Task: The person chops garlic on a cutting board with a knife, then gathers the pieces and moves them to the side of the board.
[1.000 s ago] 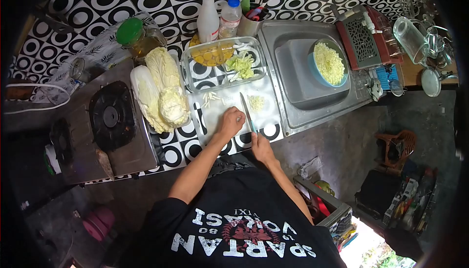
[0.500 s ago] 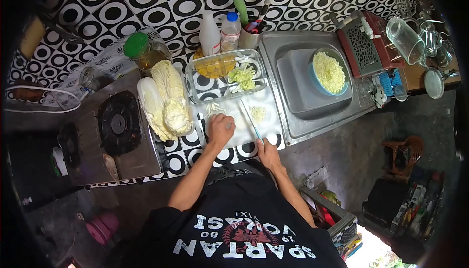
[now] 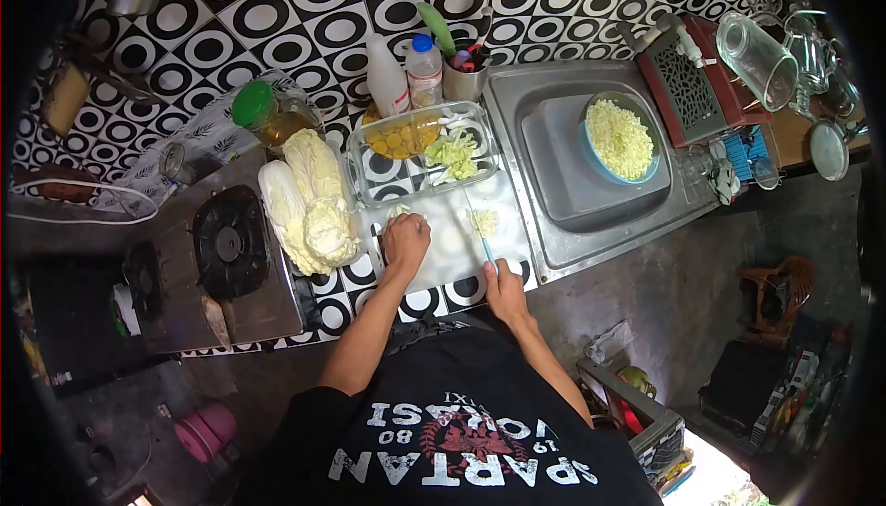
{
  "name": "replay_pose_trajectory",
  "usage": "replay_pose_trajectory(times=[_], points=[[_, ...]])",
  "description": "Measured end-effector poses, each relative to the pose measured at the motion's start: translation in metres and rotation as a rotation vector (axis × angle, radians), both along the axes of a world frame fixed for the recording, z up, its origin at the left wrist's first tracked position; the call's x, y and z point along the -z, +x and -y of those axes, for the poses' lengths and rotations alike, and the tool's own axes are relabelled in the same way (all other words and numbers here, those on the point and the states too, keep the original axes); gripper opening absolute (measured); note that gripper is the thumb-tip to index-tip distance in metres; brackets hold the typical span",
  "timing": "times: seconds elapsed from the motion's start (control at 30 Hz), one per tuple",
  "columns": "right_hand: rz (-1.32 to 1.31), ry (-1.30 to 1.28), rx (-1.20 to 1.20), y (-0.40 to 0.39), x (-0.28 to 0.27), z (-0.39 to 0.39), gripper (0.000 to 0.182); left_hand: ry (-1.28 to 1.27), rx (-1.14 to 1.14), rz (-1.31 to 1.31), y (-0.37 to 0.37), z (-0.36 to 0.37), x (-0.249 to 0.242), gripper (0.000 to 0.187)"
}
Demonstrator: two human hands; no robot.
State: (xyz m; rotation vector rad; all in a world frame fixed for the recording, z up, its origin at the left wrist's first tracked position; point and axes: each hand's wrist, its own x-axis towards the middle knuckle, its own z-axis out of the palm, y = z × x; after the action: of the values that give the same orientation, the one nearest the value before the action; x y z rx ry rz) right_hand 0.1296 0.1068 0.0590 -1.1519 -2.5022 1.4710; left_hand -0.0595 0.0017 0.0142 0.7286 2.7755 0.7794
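My right hand grips the light-blue handle of a kitchen knife, its thin blade pointing away from me beside a small pile of chopped cabbage. On the left part of the white cutting board, my left hand is closed, fingers curled down over pale cabbage strips that mostly hide under them. Just behind the board stands a clear glass dish with torn green leaf pieces in it. Whole napa cabbages lie to the left of the board.
A blue bowl of chopped cabbage stands in the steel sink at right. The gas stove is at left. Behind the dish are a white bottle, a blue-capped bottle and a utensil cup. A green-lidded jar stands behind the cabbages.
My left hand has shifted slightly left and away from me, covering more of the strips. The knife blade has swung right to the chopped pile. The whole view has shifted a little.
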Motion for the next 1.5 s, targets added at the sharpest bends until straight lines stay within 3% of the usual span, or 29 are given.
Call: replay_pose_trajectory(times=[0.1,0.37,0.47,0.97,1.23,1.5], points=[[0.037,0.011,-0.066,0.001,0.015,-0.003,0.038,0.042,-0.006,-0.024,0.003,-0.001,0.003,0.010],[0.116,0.036,-0.167,0.014,0.031,0.003,0.039,0.076,0.254,0.163,0.021,0.017,0.001,0.007],[0.185,0.074,-0.191,0.013,0.028,0.002,0.038,0.080,0.331,0.125,0.030,0.019,0.004,0.007],[0.274,0.053,-0.125,0.013,0.008,0.001,0.043,0.249,0.428,0.064,0.038,-0.004,-0.001,0.005],[0.252,0.002,-0.124,0.009,-0.007,0.008,0.042,0.207,0.375,0.111,0.042,-0.015,0.009,0.006],[0.308,0.165,-0.144,-0.014,0.013,0.015,0.040,0.284,0.369,0.102,0.043,-0.012,0.013,0.005]])
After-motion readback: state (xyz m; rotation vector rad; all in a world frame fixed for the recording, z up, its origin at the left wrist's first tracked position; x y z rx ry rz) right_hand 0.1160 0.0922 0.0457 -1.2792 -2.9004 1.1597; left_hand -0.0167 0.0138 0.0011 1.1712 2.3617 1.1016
